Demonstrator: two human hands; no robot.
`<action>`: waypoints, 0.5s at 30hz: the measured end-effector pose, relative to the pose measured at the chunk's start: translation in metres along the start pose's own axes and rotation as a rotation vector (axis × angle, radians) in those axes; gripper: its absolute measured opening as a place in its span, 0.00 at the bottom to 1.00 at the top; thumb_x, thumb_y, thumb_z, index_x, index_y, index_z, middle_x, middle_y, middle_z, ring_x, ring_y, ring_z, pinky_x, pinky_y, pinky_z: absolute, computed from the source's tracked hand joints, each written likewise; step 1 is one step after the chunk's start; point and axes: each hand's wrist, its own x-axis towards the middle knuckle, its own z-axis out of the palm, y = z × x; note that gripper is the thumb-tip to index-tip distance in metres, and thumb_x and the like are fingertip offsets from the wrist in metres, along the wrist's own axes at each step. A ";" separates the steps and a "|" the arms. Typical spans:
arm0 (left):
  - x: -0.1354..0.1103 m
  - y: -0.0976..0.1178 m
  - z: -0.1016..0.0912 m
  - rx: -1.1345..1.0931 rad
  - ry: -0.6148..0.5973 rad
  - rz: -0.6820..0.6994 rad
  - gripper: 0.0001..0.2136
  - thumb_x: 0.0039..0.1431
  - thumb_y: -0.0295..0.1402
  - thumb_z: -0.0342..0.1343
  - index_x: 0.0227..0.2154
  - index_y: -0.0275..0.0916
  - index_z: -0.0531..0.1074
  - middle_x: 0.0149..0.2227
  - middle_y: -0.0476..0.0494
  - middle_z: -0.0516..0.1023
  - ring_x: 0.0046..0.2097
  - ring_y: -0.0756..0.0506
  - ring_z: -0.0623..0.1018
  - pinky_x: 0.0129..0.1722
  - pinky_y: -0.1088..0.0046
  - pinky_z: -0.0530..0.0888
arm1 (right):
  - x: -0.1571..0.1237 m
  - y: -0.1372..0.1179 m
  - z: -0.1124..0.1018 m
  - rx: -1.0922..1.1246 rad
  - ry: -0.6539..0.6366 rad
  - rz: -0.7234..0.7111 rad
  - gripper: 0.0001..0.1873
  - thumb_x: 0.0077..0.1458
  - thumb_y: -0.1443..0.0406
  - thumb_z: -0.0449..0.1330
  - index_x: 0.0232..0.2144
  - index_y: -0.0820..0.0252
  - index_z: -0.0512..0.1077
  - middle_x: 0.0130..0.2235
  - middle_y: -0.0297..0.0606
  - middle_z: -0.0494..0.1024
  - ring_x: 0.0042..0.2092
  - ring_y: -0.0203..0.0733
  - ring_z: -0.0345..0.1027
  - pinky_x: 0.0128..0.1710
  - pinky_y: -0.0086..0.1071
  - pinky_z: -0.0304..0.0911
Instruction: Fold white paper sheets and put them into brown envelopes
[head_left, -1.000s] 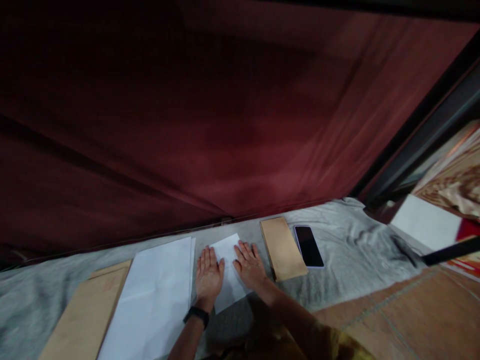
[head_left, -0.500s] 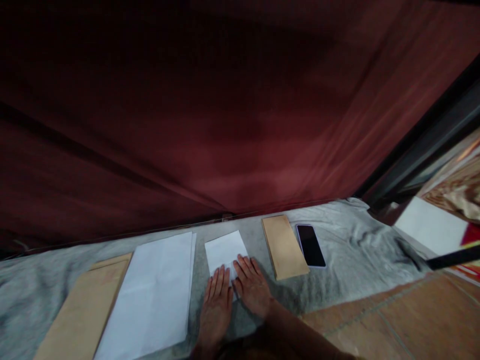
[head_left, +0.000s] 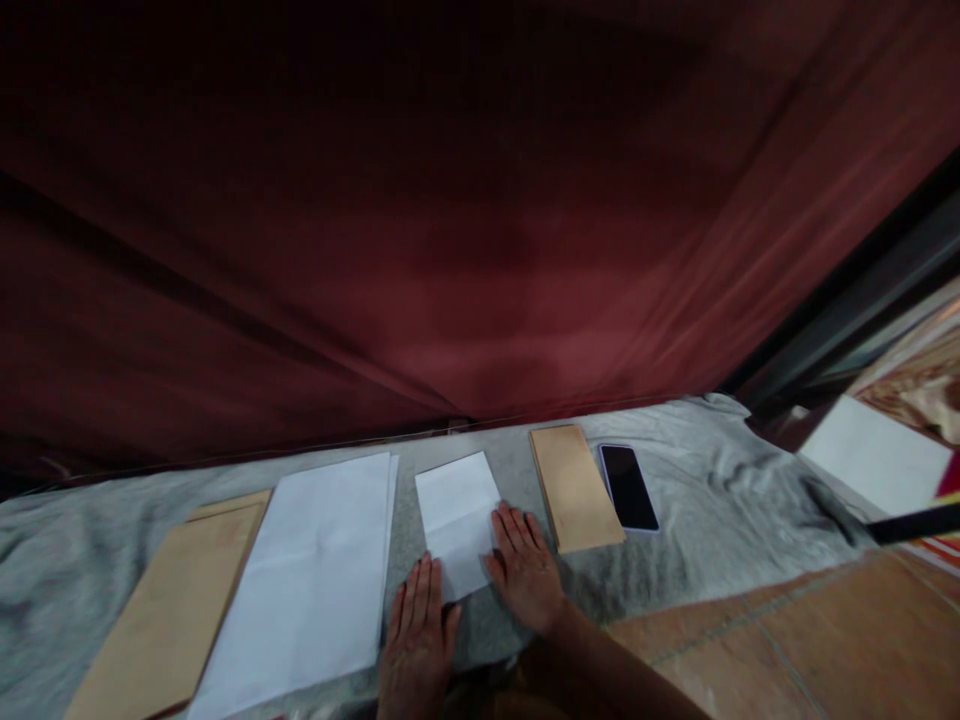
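A folded white sheet of paper [head_left: 457, 515] lies flat on the grey cloth, with a crease across its middle. My left hand [head_left: 418, 630] rests at its lower left corner, fingers stretched out and thumb apart. Along the paper's right edge lies my right hand [head_left: 527, 568], flat, its fingertips touching the edge. Neither hand grips anything. To the left is a stack of larger white sheets [head_left: 315, 570]. On the right, a stack of small brown envelopes [head_left: 576, 490] sits close to my right hand.
Larger brown envelopes [head_left: 172, 610] lie at the far left. A phone [head_left: 628, 488] with a dark screen is beside the small envelopes. The grey cloth [head_left: 720, 500] runs along a dark red curtain [head_left: 480, 300]. Tiled floor [head_left: 787, 630] shows at the lower right.
My hands have moved apart, the left one down and left, the right one to the right edge. More of the folded paper now shows. The view has shifted slightly.
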 end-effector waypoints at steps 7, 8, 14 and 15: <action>0.007 0.031 0.003 -0.044 -0.020 0.154 0.33 0.69 0.36 0.48 0.73 0.36 0.44 0.67 0.36 0.66 0.67 0.39 0.67 0.63 0.59 0.68 | -0.007 0.005 0.001 -0.011 0.005 0.004 0.33 0.70 0.56 0.51 0.71 0.63 0.52 0.69 0.43 0.62 0.69 0.47 0.56 0.70 0.45 0.46; 0.004 0.031 0.003 -0.034 -0.018 0.159 0.33 0.69 0.36 0.48 0.72 0.35 0.44 0.67 0.35 0.66 0.67 0.39 0.67 0.63 0.59 0.68 | -0.009 0.006 0.001 -0.007 0.003 0.004 0.34 0.70 0.56 0.51 0.72 0.62 0.50 0.69 0.43 0.62 0.69 0.47 0.55 0.70 0.45 0.47; -0.008 0.020 -0.001 0.001 -0.025 0.122 0.33 0.69 0.37 0.48 0.72 0.33 0.46 0.67 0.33 0.66 0.66 0.38 0.68 0.61 0.59 0.69 | -0.015 0.005 -0.006 0.015 0.005 0.044 0.34 0.71 0.57 0.49 0.72 0.64 0.50 0.69 0.46 0.62 0.69 0.49 0.55 0.68 0.45 0.52; -0.009 0.019 -0.003 0.005 -0.031 0.121 0.33 0.68 0.38 0.48 0.72 0.32 0.46 0.67 0.33 0.66 0.66 0.38 0.68 0.61 0.59 0.69 | -0.013 0.002 -0.008 0.025 0.002 0.039 0.33 0.71 0.57 0.49 0.72 0.65 0.50 0.69 0.46 0.61 0.69 0.48 0.55 0.68 0.45 0.53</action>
